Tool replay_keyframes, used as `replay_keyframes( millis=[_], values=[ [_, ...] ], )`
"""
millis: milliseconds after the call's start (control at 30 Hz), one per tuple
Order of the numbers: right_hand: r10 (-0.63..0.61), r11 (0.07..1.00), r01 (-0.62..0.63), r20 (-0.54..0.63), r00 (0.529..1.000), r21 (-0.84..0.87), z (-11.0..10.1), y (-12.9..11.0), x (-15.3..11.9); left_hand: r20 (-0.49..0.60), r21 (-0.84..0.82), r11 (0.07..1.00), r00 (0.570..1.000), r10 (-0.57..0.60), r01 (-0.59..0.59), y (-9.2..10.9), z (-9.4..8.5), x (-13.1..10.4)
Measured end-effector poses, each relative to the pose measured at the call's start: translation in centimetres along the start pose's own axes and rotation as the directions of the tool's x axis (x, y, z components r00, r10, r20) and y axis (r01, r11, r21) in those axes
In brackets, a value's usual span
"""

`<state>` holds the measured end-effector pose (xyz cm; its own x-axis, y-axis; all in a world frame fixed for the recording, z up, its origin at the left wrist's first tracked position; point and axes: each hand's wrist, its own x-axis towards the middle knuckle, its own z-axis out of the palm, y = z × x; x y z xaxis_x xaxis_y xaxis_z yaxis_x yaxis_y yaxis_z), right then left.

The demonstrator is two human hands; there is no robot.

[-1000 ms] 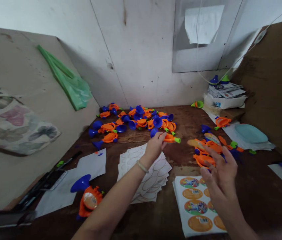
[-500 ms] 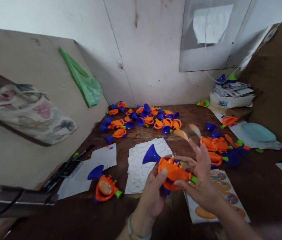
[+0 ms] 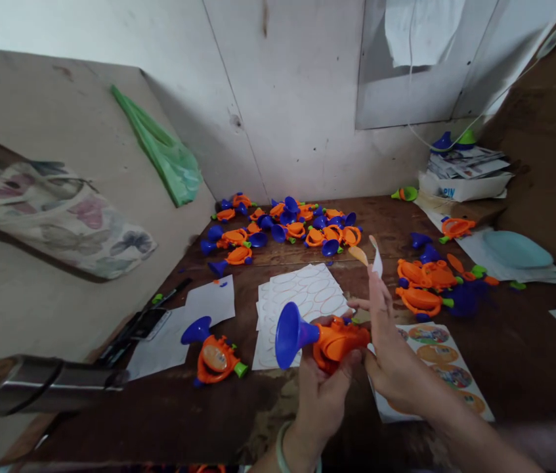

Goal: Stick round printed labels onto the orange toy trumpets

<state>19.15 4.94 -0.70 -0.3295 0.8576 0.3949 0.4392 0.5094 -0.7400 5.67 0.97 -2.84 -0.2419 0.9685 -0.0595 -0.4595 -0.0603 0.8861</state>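
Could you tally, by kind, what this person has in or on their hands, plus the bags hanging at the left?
Orange plastic toy trumpet with blue bell, in the left hand: 1
Thin oval stickers, at the right hand's fingertips: 2
Green plastic bag: 1
Butterfly-patterned pale bag: 1
Total: 5

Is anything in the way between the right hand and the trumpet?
Nothing visible: the right hand is right beside the trumpet, maybe touching, and the left hand holds it. Two stickers stick up at the fingertips, not in between.
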Motion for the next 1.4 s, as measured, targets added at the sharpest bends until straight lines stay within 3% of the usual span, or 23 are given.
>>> replay_keyframes(
  millis=[67,167,267,367,467,600,733,867,1100,1400],
  values=[
    [0.004,1.000,-0.004,-0.012,1.000,0.010,0.4,0.2,0.3,-0.045,0.000,1.000,0.999,0.014,-0.014,-0.2,0.1,0.0],
    [0.000,0.999,0.002,-0.059,0.998,0.039,0.5,0.5,0.9,-0.087,-0.077,0.996,0.994,-0.059,0.052,0.3,0.5,0.5],
    [-0.047,0.994,0.064,-0.187,0.981,0.085,-0.6,0.4,1.7,-0.142,-0.188,0.976,0.981,-0.134,0.106,1.4,0.6,1.5],
    [-0.061,0.986,0.115,-0.373,0.926,0.123,-2.3,-0.7,1.9,-0.207,-0.208,0.971,0.965,-0.159,0.115,2.3,0.4,2.4],
    [0.111,0.938,0.079,-0.506,0.855,0.338,-3.3,-2.2,1.5,-0.207,-0.193,0.978,0.970,-0.124,0.084,2.4,0.1,2.5],
    [0.315,0.787,-0.001,-0.400,0.861,0.617,-2.3,-3.5,0.9,-0.070,-0.203,0.978,0.996,-0.055,0.039,2.2,0.2,1.6],
    [0.352,0.763,-0.014,-0.397,0.847,0.646,-0.8,-3.6,0.9,0.074,-0.153,0.986,0.995,0.071,-0.059,2.0,0.0,0.7],
    [0.361,0.770,-0.005,-0.428,0.829,0.638,-0.1,-4.0,0.9,0.153,-0.084,0.969,0.957,0.245,-0.234,1.4,-0.4,0.8],
    [0.336,0.798,-0.010,-0.431,0.838,0.602,0.0,-4.4,0.7,0.183,-0.064,0.936,0.918,0.353,-0.347,1.4,0.0,1.4],
    [0.334,0.812,-0.012,-0.448,0.829,0.583,0.1,-4.0,0.8,0.142,-0.010,0.964,0.954,0.265,-0.266,1.6,0.7,1.2]
  ],
)
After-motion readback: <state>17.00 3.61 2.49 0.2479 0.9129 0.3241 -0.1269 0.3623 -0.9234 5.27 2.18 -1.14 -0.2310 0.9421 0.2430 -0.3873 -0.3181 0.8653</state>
